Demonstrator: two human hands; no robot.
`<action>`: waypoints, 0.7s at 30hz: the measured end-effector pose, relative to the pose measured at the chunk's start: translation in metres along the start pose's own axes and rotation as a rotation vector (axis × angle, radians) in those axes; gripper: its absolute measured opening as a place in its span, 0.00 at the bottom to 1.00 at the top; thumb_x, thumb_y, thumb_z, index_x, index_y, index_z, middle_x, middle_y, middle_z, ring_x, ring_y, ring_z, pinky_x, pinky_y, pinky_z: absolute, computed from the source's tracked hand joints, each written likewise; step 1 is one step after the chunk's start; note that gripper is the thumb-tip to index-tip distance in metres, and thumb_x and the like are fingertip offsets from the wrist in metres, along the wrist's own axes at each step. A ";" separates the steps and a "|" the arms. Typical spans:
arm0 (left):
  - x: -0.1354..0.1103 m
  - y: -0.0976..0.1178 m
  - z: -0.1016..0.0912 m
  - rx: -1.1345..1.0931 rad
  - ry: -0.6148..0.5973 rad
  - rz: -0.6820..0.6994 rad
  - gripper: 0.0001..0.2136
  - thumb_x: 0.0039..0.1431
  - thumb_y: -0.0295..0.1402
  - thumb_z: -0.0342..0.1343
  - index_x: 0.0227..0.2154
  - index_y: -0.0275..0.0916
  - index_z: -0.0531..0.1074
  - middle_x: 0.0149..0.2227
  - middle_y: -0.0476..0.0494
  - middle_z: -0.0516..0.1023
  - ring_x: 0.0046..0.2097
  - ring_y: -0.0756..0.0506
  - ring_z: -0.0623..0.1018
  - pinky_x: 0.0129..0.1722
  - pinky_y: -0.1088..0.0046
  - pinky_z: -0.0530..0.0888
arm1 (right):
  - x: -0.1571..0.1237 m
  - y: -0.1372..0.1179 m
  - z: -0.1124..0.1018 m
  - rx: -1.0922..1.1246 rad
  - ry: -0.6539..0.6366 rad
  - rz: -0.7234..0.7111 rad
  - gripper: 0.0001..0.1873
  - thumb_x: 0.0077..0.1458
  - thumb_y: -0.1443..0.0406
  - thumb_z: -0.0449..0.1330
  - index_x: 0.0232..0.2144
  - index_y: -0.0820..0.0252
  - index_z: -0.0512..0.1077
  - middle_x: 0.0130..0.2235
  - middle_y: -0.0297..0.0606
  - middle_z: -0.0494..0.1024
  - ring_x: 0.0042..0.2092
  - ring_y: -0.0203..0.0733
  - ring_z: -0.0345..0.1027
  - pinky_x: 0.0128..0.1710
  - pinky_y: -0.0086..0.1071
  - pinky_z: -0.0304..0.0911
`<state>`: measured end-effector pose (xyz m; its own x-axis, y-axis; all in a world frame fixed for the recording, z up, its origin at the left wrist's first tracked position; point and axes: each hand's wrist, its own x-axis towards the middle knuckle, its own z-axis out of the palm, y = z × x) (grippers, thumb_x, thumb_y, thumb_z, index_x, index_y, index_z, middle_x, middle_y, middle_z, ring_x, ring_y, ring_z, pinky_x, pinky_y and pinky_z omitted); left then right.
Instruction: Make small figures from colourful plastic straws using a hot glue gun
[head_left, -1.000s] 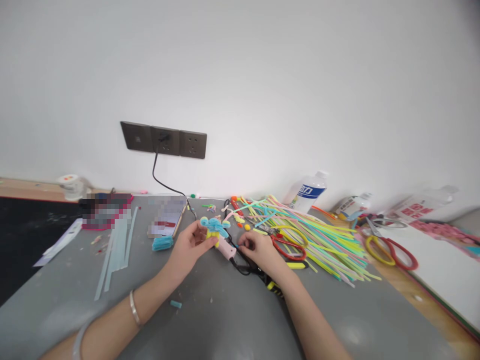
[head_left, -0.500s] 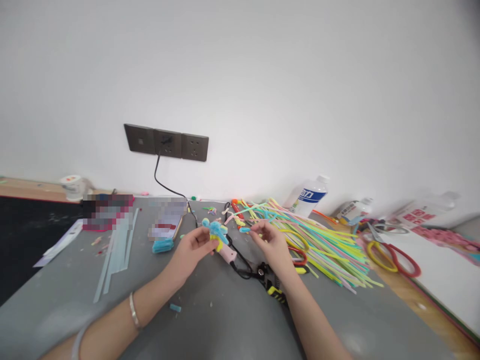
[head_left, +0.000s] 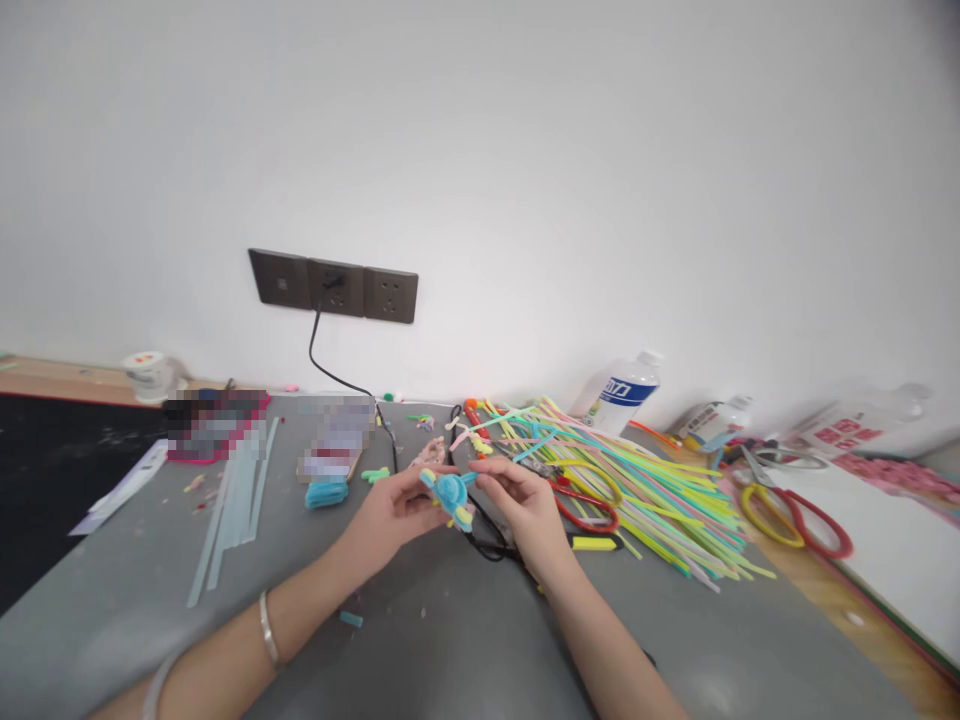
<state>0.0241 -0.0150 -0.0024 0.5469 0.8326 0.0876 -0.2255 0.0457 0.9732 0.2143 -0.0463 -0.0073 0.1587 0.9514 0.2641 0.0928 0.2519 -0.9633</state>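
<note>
My left hand point(head_left: 405, 510) is closed in a pinch on a small blue and yellow figure point(head_left: 451, 490) of fuzzy pipe cleaner. The figure faces right, its blue part curled round. My right hand point(head_left: 521, 505) pinches a short blue pipe cleaner piece point(head_left: 471, 478) between thumb and fingertips, right at the figure's upper right side. Whether the piece is fixed to the figure cannot be made out. Beneath the hands a black cable point(head_left: 491, 548) runs over the grey table; the tool on it is mostly hidden.
Many pastel pipe cleaners point(head_left: 667, 500) lie fanned out on the right, with red and yellow handled pliers point(head_left: 592, 525) beside them. Scissors point(head_left: 810, 525) lie farther right. A bottle point(head_left: 622, 395) leans by the wall. Glue sticks point(head_left: 236, 500) and a blue bundle point(head_left: 326, 493) are at left.
My right hand has moved left and brought the short blue piece against the figure. My left hand has turned the figure and shifted slightly right and down.
</note>
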 end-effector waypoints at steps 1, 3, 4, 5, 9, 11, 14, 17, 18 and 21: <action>0.000 -0.001 0.000 0.000 -0.009 -0.012 0.19 0.48 0.41 0.69 0.42 0.38 0.80 0.42 0.39 0.82 0.47 0.39 0.80 0.51 0.61 0.75 | 0.000 0.001 0.000 -0.030 -0.011 -0.031 0.11 0.52 0.57 0.65 0.35 0.56 0.80 0.35 0.40 0.80 0.37 0.44 0.73 0.39 0.36 0.67; 0.000 -0.003 0.000 -0.003 -0.027 -0.043 0.18 0.47 0.42 0.69 0.39 0.38 0.80 0.40 0.39 0.83 0.46 0.39 0.80 0.51 0.61 0.74 | -0.001 0.003 0.002 -0.051 -0.023 -0.055 0.10 0.53 0.57 0.65 0.34 0.57 0.79 0.33 0.39 0.79 0.35 0.42 0.71 0.37 0.35 0.66; 0.001 -0.003 0.000 -0.004 -0.034 -0.058 0.18 0.46 0.42 0.69 0.38 0.37 0.80 0.39 0.39 0.83 0.45 0.39 0.80 0.50 0.61 0.74 | -0.002 0.005 0.003 -0.045 -0.028 -0.050 0.10 0.53 0.57 0.65 0.33 0.58 0.78 0.32 0.38 0.78 0.33 0.42 0.70 0.35 0.34 0.66; 0.001 -0.004 0.000 -0.002 -0.039 -0.070 0.18 0.46 0.42 0.69 0.37 0.37 0.80 0.38 0.40 0.83 0.44 0.40 0.80 0.50 0.62 0.74 | -0.002 0.005 0.004 -0.034 -0.030 -0.042 0.11 0.53 0.57 0.65 0.33 0.58 0.76 0.31 0.38 0.77 0.32 0.41 0.69 0.34 0.34 0.65; 0.000 -0.001 0.001 0.027 0.029 -0.078 0.16 0.45 0.42 0.70 0.34 0.37 0.80 0.36 0.40 0.83 0.42 0.39 0.80 0.48 0.61 0.74 | -0.003 0.003 0.005 -0.067 0.025 -0.077 0.10 0.55 0.58 0.63 0.35 0.58 0.73 0.33 0.38 0.76 0.35 0.41 0.69 0.37 0.34 0.63; 0.000 0.000 0.000 0.038 0.124 -0.064 0.15 0.45 0.42 0.69 0.32 0.37 0.79 0.36 0.41 0.83 0.43 0.39 0.79 0.48 0.62 0.74 | -0.004 0.000 0.006 -0.144 0.091 -0.122 0.07 0.56 0.60 0.61 0.35 0.57 0.73 0.33 0.37 0.75 0.36 0.41 0.68 0.37 0.33 0.61; 0.000 0.001 0.000 0.055 0.252 -0.029 0.14 0.45 0.42 0.68 0.30 0.38 0.78 0.35 0.42 0.82 0.42 0.40 0.79 0.45 0.65 0.74 | -0.006 -0.004 0.009 -0.204 0.067 -0.147 0.06 0.55 0.61 0.62 0.30 0.57 0.72 0.30 0.34 0.73 0.33 0.39 0.65 0.35 0.32 0.60; -0.001 0.001 0.001 0.091 0.289 -0.005 0.13 0.44 0.40 0.69 0.30 0.37 0.78 0.32 0.44 0.81 0.35 0.44 0.78 0.35 0.70 0.74 | -0.009 -0.003 0.015 -0.050 -0.086 -0.066 0.11 0.53 0.56 0.64 0.32 0.56 0.70 0.30 0.34 0.73 0.31 0.39 0.65 0.32 0.31 0.61; -0.001 0.002 0.002 0.096 0.289 -0.004 0.13 0.44 0.39 0.69 0.30 0.37 0.78 0.30 0.45 0.80 0.33 0.45 0.77 0.32 0.72 0.72 | -0.010 -0.002 0.018 0.014 -0.126 -0.027 0.13 0.52 0.54 0.64 0.32 0.56 0.70 0.30 0.34 0.72 0.31 0.39 0.65 0.31 0.31 0.61; -0.003 0.003 0.004 0.077 0.284 0.010 0.12 0.44 0.39 0.69 0.28 0.38 0.78 0.28 0.46 0.79 0.31 0.46 0.76 0.29 0.73 0.71 | -0.013 0.003 0.025 0.112 -0.168 0.037 0.17 0.49 0.52 0.67 0.33 0.56 0.68 0.29 0.32 0.71 0.29 0.37 0.64 0.28 0.29 0.59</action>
<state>0.0255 -0.0196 0.0018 0.2951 0.9544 0.0452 -0.1625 0.0035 0.9867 0.1883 -0.0535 -0.0150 -0.0069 0.9742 0.2257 -0.0211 0.2255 -0.9740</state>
